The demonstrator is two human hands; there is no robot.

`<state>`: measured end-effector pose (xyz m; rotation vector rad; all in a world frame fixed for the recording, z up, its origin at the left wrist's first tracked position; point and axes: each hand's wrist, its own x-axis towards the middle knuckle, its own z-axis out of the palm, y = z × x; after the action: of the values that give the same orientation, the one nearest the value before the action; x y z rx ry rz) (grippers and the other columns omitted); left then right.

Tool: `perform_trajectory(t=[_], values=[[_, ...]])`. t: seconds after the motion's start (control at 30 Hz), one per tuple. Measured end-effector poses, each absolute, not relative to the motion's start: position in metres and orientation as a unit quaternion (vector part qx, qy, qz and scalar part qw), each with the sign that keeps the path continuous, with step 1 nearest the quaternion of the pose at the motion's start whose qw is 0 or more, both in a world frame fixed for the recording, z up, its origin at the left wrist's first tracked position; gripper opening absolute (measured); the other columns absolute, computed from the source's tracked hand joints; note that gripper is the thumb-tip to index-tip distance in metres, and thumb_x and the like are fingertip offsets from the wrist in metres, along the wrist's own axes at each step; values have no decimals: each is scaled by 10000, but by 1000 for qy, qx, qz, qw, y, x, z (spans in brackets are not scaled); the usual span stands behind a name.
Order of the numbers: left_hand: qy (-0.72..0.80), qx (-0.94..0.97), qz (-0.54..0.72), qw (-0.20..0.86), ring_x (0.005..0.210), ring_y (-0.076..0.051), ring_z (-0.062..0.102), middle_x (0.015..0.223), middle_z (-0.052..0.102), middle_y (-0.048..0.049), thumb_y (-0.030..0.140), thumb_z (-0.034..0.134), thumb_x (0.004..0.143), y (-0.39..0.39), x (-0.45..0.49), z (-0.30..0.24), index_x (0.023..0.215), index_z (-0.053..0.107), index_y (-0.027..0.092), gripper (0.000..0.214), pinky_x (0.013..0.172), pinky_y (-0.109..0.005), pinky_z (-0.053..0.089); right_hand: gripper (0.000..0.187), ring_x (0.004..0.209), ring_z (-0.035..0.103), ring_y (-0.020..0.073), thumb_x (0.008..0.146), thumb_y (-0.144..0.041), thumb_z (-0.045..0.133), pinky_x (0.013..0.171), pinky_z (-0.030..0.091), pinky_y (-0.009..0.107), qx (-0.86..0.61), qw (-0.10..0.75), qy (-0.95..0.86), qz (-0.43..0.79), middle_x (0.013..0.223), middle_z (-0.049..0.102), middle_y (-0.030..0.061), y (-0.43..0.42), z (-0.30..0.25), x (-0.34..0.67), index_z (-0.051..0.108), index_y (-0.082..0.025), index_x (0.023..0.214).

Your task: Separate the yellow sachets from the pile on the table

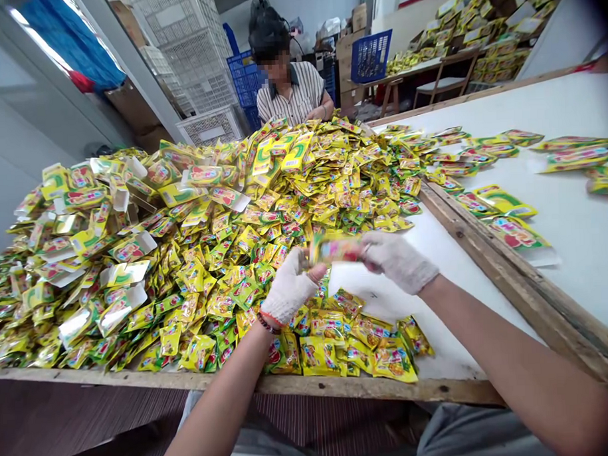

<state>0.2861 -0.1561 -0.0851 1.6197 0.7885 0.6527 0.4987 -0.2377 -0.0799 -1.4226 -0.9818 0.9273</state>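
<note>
A small yellow and green carton, blurred by motion, is held level between my two gloved hands above the table. My left hand, in a white knit glove, grips its left end with thumb and fingers. At the opposite end, the fingers of my right hand close round the carton, also gloved in white. Below them, yellow candy-style packets lie loose near the table's front edge. A large heap of similar small packets rises just beyond and to the left of my hands.
Open-ended cartons lie over the heap's left side. A wooden strip divides the white tabletop on the right, with flat cartons beyond it. Another person is behind the heap. Stacked crates stand at the back.
</note>
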Motion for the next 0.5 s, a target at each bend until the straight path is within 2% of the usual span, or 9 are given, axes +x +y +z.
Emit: perform_trajectory(t=[0.07, 0.13, 0.17, 0.27, 0.37, 0.43, 0.5], values=[[348, 736, 330, 478, 724, -122, 587, 963, 628, -52, 525, 635, 812, -142, 290, -80, 1089, 530, 178, 456, 612, -220, 475, 133, 603, 509, 90, 814, -354, 493, 568, 406, 216, -522, 699, -333, 357, 746, 598, -9, -241, -68, 522, 511, -228, 776], [359, 780, 346, 378, 814, -144, 590, 964, 628, -49, 454, 606, 844, -127, 300, -76, 1016, 558, 178, 329, 702, -241, 479, 231, 709, 537, 89, 907, -398, 333, 655, 434, 235, -508, 748, -298, 306, 919, 626, 18, -243, -62, 545, 473, -245, 805], [357, 805, 336, 332, 837, -153, 589, 953, 629, -46, 408, 592, 854, -122, 308, -76, 976, 565, 179, 261, 735, -252, 477, 262, 711, 535, 98, 922, -414, 296, 661, 438, 247, -542, 738, -291, 276, 927, 627, 29, -243, -62, 555, 453, -246, 795], [343, 879, 279, 180, 906, -192, 583, 974, 615, -60, 299, 536, 869, -113, 340, -78, 972, 582, 186, 160, 811, -299, 468, 159, 601, 497, 133, 845, -356, 454, 593, 417, 279, -659, 654, -290, 231, 738, 598, 27, -238, -77, 573, 478, -234, 746], [342, 916, 208, 26, 1050, -263, 544, 1133, 569, -114, 241, 543, 840, -113, 372, -83, 1117, 575, 181, 285, 884, -363, 446, 75, 616, 505, 174, 726, -261, 603, 624, 401, 306, -733, 572, -315, 190, 606, 553, 23, -228, -103, 576, 588, -199, 687], [350, 923, 161, -13, 1075, -292, 532, 1159, 560, -129, 202, 549, 814, -112, 384, -86, 1153, 567, 177, 340, 885, -391, 440, 106, 757, 556, 210, 753, -257, 587, 728, 417, 319, -784, 476, -385, 102, 704, 618, 60, -220, -119, 575, 654, -179, 727], [356, 924, 136, -11, 1033, -280, 555, 1090, 588, -114, 174, 542, 800, -110, 386, -88, 1090, 587, 183, 293, 856, -379, 447, 219, 918, 571, 222, 836, -268, 506, 830, 416, 312, -798, 358, -485, 13, 909, 671, 94, -212, -129, 570, 699, -166, 853]])
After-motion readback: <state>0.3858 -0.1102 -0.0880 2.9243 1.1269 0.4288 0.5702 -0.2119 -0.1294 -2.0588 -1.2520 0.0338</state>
